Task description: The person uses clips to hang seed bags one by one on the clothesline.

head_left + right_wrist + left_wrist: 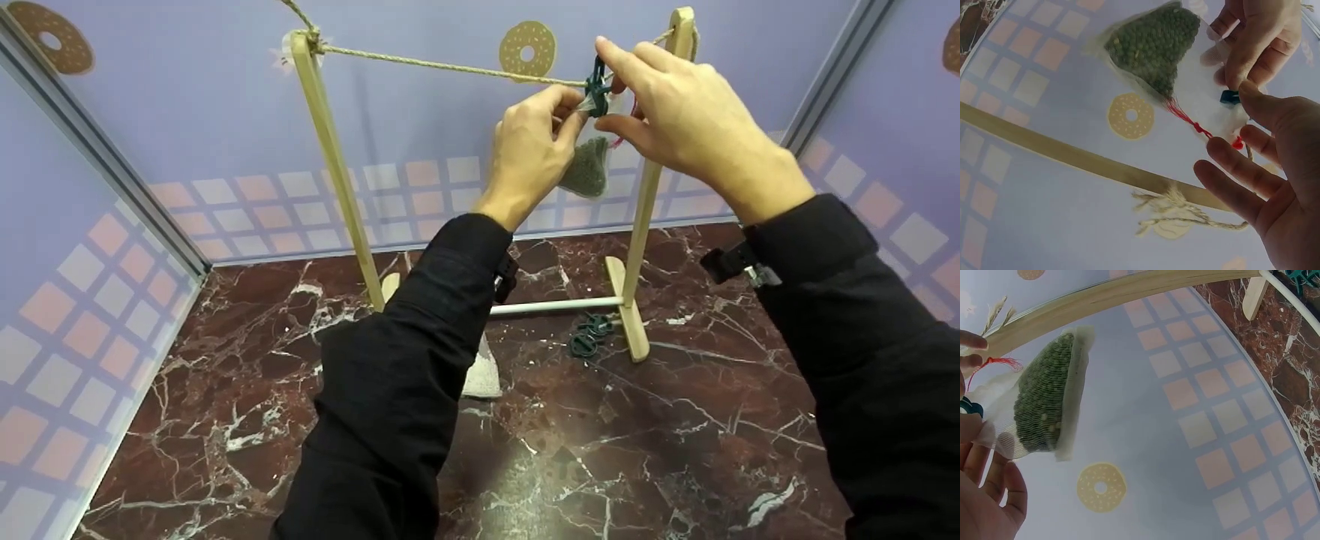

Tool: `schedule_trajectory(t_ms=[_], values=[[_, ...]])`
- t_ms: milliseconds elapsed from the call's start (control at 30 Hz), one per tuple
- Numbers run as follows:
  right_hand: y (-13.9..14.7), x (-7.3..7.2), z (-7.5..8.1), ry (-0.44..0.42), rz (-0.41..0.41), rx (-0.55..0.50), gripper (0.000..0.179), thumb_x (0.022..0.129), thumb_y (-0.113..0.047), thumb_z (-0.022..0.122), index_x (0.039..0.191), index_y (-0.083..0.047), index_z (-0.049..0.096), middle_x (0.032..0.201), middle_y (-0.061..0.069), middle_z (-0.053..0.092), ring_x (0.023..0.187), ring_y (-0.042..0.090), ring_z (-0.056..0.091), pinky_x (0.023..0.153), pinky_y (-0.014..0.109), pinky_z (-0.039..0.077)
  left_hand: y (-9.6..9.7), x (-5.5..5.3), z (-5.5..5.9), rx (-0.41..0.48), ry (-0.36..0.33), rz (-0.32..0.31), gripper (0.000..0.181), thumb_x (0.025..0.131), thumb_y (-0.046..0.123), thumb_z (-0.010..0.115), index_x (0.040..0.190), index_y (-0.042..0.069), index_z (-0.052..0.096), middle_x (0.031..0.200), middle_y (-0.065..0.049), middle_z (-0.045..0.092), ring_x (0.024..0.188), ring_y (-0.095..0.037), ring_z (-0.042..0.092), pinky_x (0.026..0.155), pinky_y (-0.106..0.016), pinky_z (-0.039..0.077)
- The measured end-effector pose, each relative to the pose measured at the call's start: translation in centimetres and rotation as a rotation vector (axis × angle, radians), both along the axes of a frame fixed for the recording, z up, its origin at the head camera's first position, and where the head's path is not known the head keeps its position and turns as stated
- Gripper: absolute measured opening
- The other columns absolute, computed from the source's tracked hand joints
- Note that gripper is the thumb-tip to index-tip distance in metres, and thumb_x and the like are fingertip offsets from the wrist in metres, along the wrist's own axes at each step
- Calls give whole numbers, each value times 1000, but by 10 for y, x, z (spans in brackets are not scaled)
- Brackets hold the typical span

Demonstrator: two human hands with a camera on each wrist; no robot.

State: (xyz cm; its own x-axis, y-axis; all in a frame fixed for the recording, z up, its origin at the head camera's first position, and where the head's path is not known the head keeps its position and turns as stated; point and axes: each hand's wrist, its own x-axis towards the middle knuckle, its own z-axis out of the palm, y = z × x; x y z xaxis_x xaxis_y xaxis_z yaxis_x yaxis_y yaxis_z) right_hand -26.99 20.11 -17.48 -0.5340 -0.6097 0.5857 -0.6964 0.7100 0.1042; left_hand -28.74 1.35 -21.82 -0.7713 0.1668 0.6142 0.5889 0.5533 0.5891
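A sheer mesh bag (587, 171) filled with small green pieces hangs below the rope (450, 67), near its right end. My left hand (529, 146) pinches the gathered mesh at the bag's top, and the left wrist view shows the filled bag (1047, 394) beyond the fingers. On the rope sits a dark green plastic clip (598, 94). My right hand (690, 112) holds it between thumb and forefinger; the other fingers (1235, 194) are spread in the right wrist view. A red tassel (1190, 119) dangles beside the bag. Fingers partly cover the clip.
The rope spans two wooden posts (334, 161), joined low down by a white rod (559, 306). More green clips (589, 337) lie on the dark marbled surface (600, 450) by the right foot. A whitish bag (484, 371) is partly behind my left sleeve. Patterned panels (420, 135) enclose the back and sides.
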Motion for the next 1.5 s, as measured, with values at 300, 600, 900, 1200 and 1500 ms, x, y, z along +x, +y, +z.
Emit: schedule_trajectory(t_ms=[300, 600, 900, 1200, 1500], values=[[1, -2, -15, 24, 30, -64, 65, 97, -12, 70, 154, -3, 40, 115, 22, 59, 89, 35, 66, 73, 49, 56, 0, -1, -7, -20, -54, -2, 20, 101, 20, 63, 117, 9, 68, 106, -1, 74, 95, -10, 66, 83, -21, 49], [4, -5, -32, 46, 52, -119, 64, 96, -15, 72, 153, -5, 44, 125, 21, 58, 90, 34, 59, 76, 51, 53, -5, 1, -19, -80, -33, 5, 32, 99, 20, 65, 128, 8, 62, 121, -6, 69, 107, -17, 64, 90, -27, 50], [9, -2, -54, 35, 107, -157, 83, 90, -27, 80, 157, -6, 36, 152, 16, 45, 121, 36, 58, 103, 49, 49, -4, 10, -39, -148, 73, 14, 60, 94, 22, 69, 146, 4, 46, 132, -12, 61, 115, -22, 61, 95, -32, 51], [24, 9, -94, 66, 83, -177, 77, 95, -51, 66, 156, -13, 38, 160, 15, 36, 145, 38, 34, 117, 59, 25, -13, 29, -73, -244, 222, 50, 68, 100, 33, 65, 153, 2, 37, 142, -13, 54, 118, -23, 60, 99, -37, 47], [33, 20, -144, 20, 32, -114, 81, 97, -68, 46, 161, -21, 28, 168, 7, 4, 153, 41, 5, 117, 64, 0, -21, 54, -114, -263, 311, 12, 62, 100, 35, 64, 150, 5, 42, 156, -22, 38, 145, -30, 37, 115, -50, 33]])
